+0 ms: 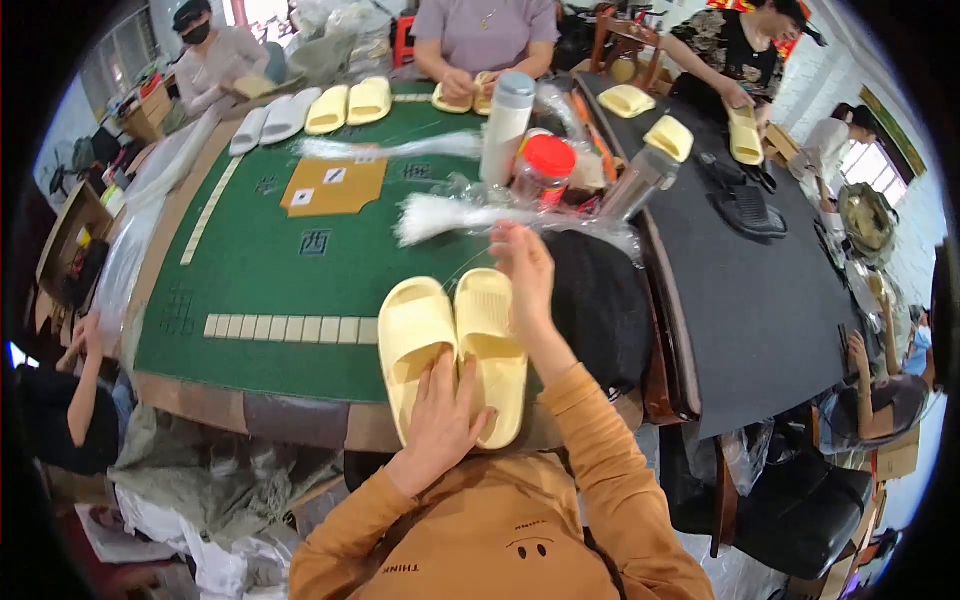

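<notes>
A pair of pale yellow slide slippers [418, 312] stands side by side at the table's near edge, toes pointing away from me. My left hand [440, 415] lies over their heel halves, fingers in the left slipper and across the inner edges, thumb over the right one, holding the two together. Above the right slipper's toe, my right hand [525, 275] is raised with its fingertips pinched on a thin clear strand. That strand runs down toward the slippers' straps. Just beyond the right hand lies a bundle of white plastic strands [440, 220].
A white bottle [508, 130], a red-lidded jar [544, 170] and a clear bottle [640, 182] stand beyond my right hand. A black cloth item [597, 310] lies right of the slippers. More slippers [348, 103] line the green table's far edge. Several people work around the tables.
</notes>
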Demonstrator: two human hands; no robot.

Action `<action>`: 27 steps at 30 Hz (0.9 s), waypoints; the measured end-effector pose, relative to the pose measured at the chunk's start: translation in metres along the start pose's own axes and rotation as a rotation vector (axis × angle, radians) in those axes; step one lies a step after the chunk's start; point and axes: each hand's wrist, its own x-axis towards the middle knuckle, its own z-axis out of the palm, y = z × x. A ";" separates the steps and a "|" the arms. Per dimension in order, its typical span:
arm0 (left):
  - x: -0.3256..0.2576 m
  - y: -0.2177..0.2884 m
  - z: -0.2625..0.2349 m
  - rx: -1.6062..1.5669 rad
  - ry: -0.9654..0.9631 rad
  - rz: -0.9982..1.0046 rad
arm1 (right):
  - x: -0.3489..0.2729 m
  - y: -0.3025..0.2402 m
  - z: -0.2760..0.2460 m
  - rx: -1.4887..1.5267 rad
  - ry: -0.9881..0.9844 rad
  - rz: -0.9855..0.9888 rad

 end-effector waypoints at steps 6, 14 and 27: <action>-0.001 0.000 0.006 -0.021 -0.005 -0.030 | 0.006 -0.041 -0.007 0.009 0.072 -0.082; -0.004 -0.002 0.002 -0.040 0.030 0.019 | -0.025 -0.109 -0.007 0.174 0.027 -0.276; -0.006 -0.014 -0.002 -0.021 0.034 0.022 | -0.086 -0.197 -0.087 0.116 0.331 -0.903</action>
